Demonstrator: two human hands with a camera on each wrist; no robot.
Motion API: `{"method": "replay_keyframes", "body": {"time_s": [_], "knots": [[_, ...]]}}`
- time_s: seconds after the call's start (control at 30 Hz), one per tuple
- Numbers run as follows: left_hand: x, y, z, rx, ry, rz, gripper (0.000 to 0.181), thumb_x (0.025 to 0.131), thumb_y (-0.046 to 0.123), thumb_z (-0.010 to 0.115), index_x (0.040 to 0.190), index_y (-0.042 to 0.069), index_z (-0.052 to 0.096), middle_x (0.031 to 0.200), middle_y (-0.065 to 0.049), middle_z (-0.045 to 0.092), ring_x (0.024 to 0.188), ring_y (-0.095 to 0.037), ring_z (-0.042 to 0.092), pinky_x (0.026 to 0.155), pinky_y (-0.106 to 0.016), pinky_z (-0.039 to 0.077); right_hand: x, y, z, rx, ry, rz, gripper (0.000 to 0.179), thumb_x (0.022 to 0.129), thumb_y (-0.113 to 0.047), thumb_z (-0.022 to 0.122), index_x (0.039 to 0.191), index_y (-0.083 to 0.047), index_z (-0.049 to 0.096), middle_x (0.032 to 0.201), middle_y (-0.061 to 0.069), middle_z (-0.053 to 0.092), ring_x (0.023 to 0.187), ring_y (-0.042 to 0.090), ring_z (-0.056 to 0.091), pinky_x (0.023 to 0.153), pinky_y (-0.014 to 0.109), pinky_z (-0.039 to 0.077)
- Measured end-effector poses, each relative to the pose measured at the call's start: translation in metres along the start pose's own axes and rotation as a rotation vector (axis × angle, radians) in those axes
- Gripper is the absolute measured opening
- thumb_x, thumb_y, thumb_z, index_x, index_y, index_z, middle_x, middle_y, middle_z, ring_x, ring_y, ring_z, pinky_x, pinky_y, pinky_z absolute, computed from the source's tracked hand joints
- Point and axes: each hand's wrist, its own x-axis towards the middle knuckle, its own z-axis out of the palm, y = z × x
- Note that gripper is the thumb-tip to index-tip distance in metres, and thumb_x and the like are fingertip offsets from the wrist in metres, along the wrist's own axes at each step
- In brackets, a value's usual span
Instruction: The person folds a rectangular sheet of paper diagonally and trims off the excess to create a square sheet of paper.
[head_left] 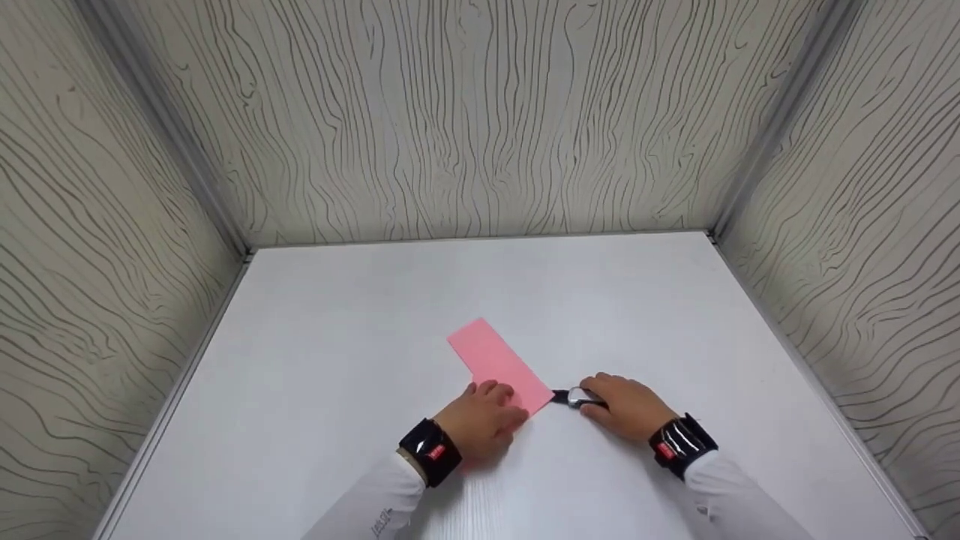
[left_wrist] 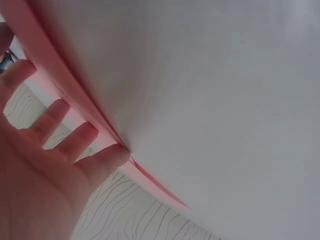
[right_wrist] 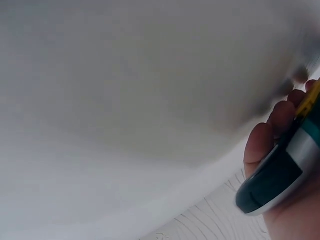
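A thin, flat-looking pink paper piece lies on the smooth white table, under and past the left hand. That hand is not gripping; its loose, spread fingers press on the paper. The right hand has its fingers wrapped around a small dark green and silver tool with a bit of yellow. The tool's front end meets the paper's right corner. Each wrist wears 1 shiny black band with 1 red tag.

Wood-grain walls (grey posts at the corners) border a white tabletop.
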Motion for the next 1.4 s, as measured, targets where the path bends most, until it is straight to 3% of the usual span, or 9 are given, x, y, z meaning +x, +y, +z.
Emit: {"method": "replay_keyframes", "body": {"time_s": [0.1, 0.2, 0.3, 0.4, 0.63, 0.9, 1.13, 1.4], "knots": [[0.003, -0.005, 0.001, -0.045, 0.043, -0.005, 0.023, 0.107, 0.026, 0.064, 0.125, 0.028, 0.079, 0.138, -0.006, 0.067, 0.136, -0.027, 0.061, 0.120, -0.048, 0.050, -0.001, -0.006, 0.000, 0.012, -0.031, -0.018, 0.029, 0.104, -0.033, 0.073, 0.127, -0.015, 0.069, 0.091, -0.010, 0.055, 0.079, 0.007, 0.049, 0.072, 0.032, 0.045], [0.010, -0.007, 0.002, -0.053, 0.090, -0.038, 0.015, 0.107, 0.026, 0.068, 0.114, 0.019, 0.079, 0.118, -0.004, 0.070, 0.115, -0.022, 0.067, 0.106, -0.033, 0.057, 0.000, -0.011, 0.001, 0.037, -0.045, -0.032, 0.029, 0.104, -0.033, 0.073, 0.126, -0.014, 0.069, 0.091, -0.010, 0.054, 0.079, 0.007, 0.048, 0.072, 0.032, 0.045], [0.017, -0.007, 0.003, -0.026, 0.124, -0.100, 0.023, 0.106, 0.030, 0.070, 0.117, 0.011, 0.074, 0.105, -0.005, 0.069, 0.098, -0.020, 0.064, 0.092, -0.028, 0.059, 0.001, -0.015, 0.002, 0.046, -0.049, -0.041, 0.029, 0.104, -0.033, 0.072, 0.126, -0.014, 0.068, 0.091, -0.010, 0.054, 0.079, 0.006, 0.049, 0.072, 0.032, 0.046], [0.022, -0.005, 0.006, 0.025, 0.156, -0.172, 0.034, 0.105, 0.034, 0.072, 0.122, 0.005, 0.069, 0.102, -0.008, 0.066, 0.092, -0.021, 0.059, 0.088, -0.030, 0.058, 0.002, -0.017, 0.003, 0.042, -0.049, -0.038, 0.028, 0.104, -0.033, 0.072, 0.125, -0.015, 0.068, 0.091, -0.010, 0.054, 0.078, 0.006, 0.048, 0.072, 0.032, 0.046], [0.027, 0.002, 0.011, 0.104, 0.185, -0.287, 0.045, 0.100, 0.042, 0.078, 0.117, 0.001, 0.069, 0.117, -0.015, 0.065, 0.106, -0.028, 0.060, 0.099, -0.035, 0.059, 0.001, -0.024, 0.004, 0.046, -0.055, -0.043, 0.028, 0.104, -0.034, 0.072, 0.125, -0.015, 0.067, 0.091, -0.009, 0.054, 0.079, 0.007, 0.048, 0.072, 0.032, 0.045], [0.026, 0.004, 0.003, 0.139, 0.158, -0.281, 0.062, 0.100, 0.045, 0.077, 0.138, -0.002, 0.064, 0.128, -0.018, 0.067, 0.121, -0.031, 0.065, 0.113, -0.035, 0.055, 0.000, -0.025, 0.000, 0.038, -0.030, -0.059, 0.024, 0.105, -0.033, 0.071, 0.121, -0.016, 0.066, 0.090, -0.011, 0.052, 0.078, 0.006, 0.047, 0.071, 0.031, 0.043], [0.029, -0.002, 0.002, 0.147, 0.090, -0.262, 0.066, 0.102, 0.048, 0.072, 0.145, -0.001, 0.062, 0.143, -0.020, 0.064, 0.136, -0.034, 0.062, 0.120, -0.038, 0.050, 0.001, -0.024, 0.001, 0.047, -0.035, -0.055, 0.027, 0.106, -0.036, 0.070, 0.123, -0.016, 0.068, 0.090, -0.011, 0.052, 0.077, 0.006, 0.046, 0.070, 0.029, 0.042], [0.025, -0.005, -0.002, 0.085, 0.109, -0.293, 0.067, 0.100, 0.049, 0.075, 0.148, 0.003, 0.062, 0.152, -0.033, 0.057, 0.143, -0.047, 0.057, 0.110, -0.047, 0.059, 0.001, -0.023, 0.000, 0.044, -0.032, -0.037, 0.025, 0.105, -0.032, 0.072, 0.123, -0.015, 0.069, 0.089, -0.010, 0.051, 0.076, 0.006, 0.045, 0.070, 0.029, 0.040]]}}
